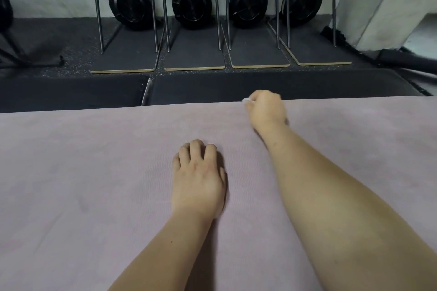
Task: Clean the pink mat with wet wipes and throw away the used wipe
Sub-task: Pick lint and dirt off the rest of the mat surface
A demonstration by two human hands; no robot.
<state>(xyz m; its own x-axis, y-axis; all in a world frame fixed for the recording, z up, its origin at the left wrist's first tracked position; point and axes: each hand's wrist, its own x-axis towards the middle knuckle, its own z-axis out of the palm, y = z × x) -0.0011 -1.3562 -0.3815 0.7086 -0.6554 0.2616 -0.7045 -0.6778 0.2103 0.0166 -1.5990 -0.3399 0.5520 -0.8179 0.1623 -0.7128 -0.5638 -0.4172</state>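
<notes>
While outstretched, right hand (pixel 266 111) around wipe (pixel 246 99)

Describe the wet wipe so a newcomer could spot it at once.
The pink mat fills the lower half of the view. At its far edge, right of centre, the right hand grips the wet wipe, which peeks out at its upper left. It is the only white thing there, between pink mat and black padding.

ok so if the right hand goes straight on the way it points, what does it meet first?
The right hand, gripping the wipe, sits at the pink mat's far edge. Straight on, it likely meets the black mat just beyond; the height step there is unclear.
</notes>
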